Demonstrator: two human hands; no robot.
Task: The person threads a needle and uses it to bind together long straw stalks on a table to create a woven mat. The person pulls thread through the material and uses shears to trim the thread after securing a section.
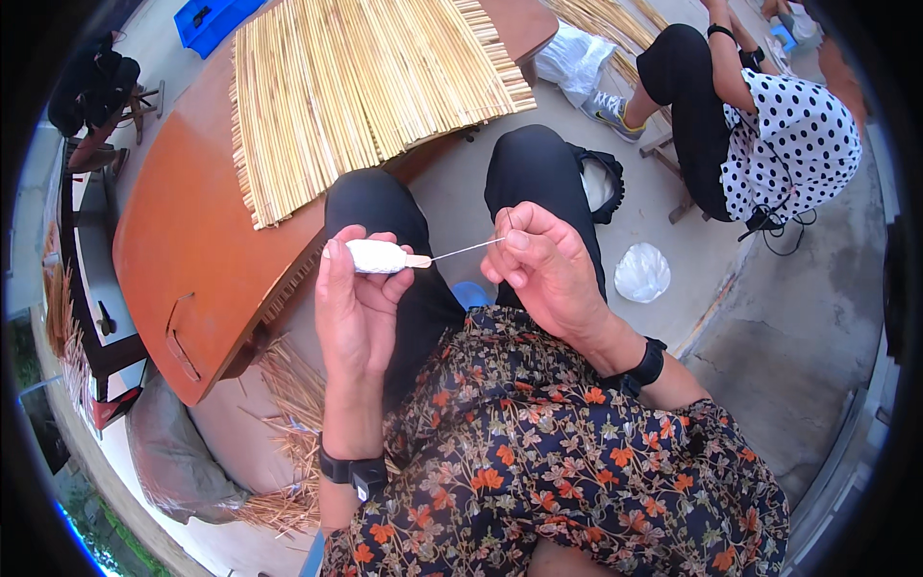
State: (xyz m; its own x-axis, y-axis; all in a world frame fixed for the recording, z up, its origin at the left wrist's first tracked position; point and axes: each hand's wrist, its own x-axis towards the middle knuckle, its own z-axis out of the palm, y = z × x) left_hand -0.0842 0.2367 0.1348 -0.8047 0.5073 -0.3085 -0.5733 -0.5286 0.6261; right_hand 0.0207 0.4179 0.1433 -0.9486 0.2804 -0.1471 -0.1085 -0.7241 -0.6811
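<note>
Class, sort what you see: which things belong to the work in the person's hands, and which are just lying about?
In use:
- white spool, held in the left hand
- thread, pulled from it by the right hand
- reed mat on the board

Lying about:
- white bag on the floor
- blue crate
- loose straw

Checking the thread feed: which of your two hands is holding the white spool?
The left hand grips the white spool; the right hand only pinches the thread stretched from it.
</note>
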